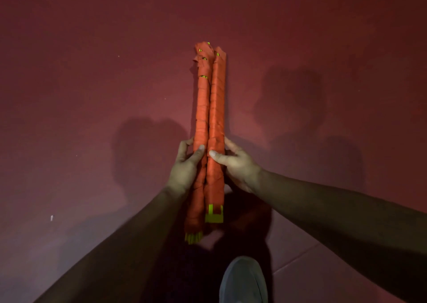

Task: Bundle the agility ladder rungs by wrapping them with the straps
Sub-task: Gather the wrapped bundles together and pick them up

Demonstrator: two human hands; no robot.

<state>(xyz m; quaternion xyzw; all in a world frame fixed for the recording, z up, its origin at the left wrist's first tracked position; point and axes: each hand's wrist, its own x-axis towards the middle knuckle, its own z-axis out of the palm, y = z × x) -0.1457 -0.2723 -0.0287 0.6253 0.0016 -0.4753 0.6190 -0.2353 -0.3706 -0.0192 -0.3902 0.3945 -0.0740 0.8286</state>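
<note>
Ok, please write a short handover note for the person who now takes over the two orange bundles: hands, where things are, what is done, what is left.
Left hand: grips the left bundle, thumb on top.
Right hand: grips the right bundle, thumb on top.
Bundles: side by side, touching, pointing away over the red floor.
Done: orange straps wrap almost the whole length of both; yellow-green rung ends show at the near tips.
Left: perhaps tidy the loose strap end at the far tip and bind the two together; no fastening is visible.
</note>
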